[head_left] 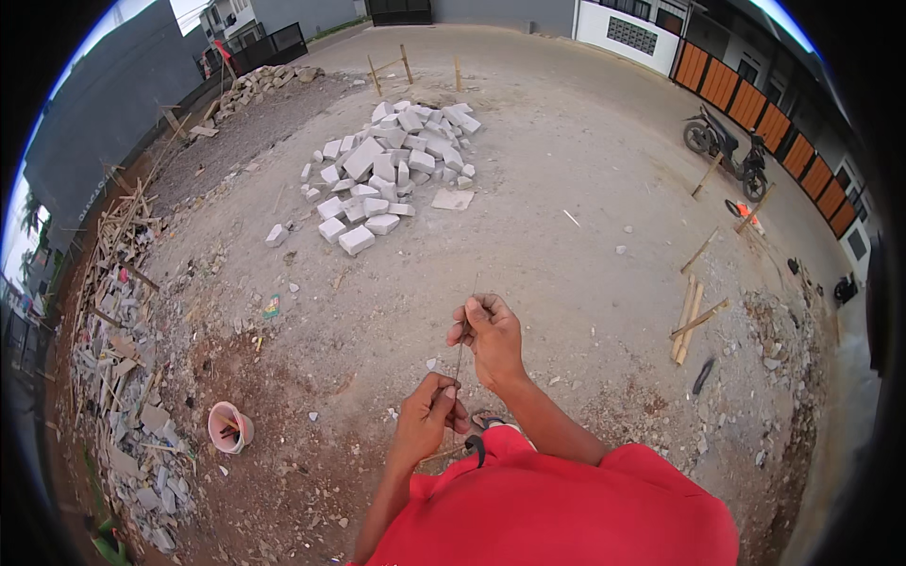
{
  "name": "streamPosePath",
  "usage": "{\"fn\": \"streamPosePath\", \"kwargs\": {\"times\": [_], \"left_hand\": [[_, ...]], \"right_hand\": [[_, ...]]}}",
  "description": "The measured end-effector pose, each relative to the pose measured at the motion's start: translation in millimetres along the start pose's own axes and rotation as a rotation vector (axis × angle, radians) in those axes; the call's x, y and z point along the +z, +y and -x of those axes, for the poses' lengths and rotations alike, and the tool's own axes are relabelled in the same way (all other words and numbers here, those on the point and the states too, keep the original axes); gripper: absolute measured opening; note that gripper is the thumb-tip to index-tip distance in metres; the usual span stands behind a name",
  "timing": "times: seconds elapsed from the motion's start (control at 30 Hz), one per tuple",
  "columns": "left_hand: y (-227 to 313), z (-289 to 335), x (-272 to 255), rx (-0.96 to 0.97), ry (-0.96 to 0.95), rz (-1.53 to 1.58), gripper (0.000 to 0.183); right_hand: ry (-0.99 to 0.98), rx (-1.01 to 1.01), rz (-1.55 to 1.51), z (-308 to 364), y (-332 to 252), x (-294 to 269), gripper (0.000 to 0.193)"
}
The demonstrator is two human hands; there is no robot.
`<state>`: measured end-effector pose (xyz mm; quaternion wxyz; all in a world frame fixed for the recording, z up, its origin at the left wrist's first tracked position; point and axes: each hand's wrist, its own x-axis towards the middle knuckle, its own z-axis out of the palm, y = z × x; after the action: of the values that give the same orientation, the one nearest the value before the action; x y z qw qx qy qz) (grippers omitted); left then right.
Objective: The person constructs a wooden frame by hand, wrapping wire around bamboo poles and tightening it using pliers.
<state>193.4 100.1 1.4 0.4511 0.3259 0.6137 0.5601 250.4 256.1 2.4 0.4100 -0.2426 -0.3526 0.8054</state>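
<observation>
In front of my red shirt, both hands hold one thin dark wire (pixel 460 362) that runs upward between them. My left hand (pixel 427 417) is closed on its lower part, with the fingertips pinched together. Higher and to the right, my right hand (pixel 493 341) pinches the upper part between thumb and fingers. A faint thin tip seems to stick out above the right hand. Whether the wire is a single strand, I cannot tell. Below the hands, part of a sandalled foot (pixel 486 421) shows on the dirt.
Ahead lies a heap of pale blocks (pixel 382 165). A pink bucket (pixel 230 427) with brownish pieces inside stands at left, near rubble (pixel 142 434). Wooden strips (pixel 690 321) and stakes are at right. A motorcycle (pixel 727 149) is parked by an orange-panelled fence (pixel 755 108).
</observation>
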Motion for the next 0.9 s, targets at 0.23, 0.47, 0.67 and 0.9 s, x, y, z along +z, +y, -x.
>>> {"fn": "streamPosePath", "kwargs": {"times": [0.23, 0.47, 0.67, 0.9], "left_hand": [[-7.8, -2.4, 8.2, 0.001, 0.057, 0.104, 0.022], [-12.1, -7.8, -1.0, 0.043, 0.029, 0.113, 0.025], [-5.8, -11.1, -2.9, 0.12, 0.051, 0.042, 0.03], [2.2, -15.3, -5.3, 0.254, 0.264, 0.015, 0.03]], "right_hand": [[-0.076, 0.037, 0.029, -2.4, -4.5, -4.3, 0.022], [-0.113, 0.055, -0.012, -7.6, 0.1, -0.4, 0.018], [-0.165, -0.05, 0.006, -14.6, -3.6, 8.9, 0.014], [-0.155, -0.087, -0.166, -23.9, -3.2, 48.6, 0.008]]}}
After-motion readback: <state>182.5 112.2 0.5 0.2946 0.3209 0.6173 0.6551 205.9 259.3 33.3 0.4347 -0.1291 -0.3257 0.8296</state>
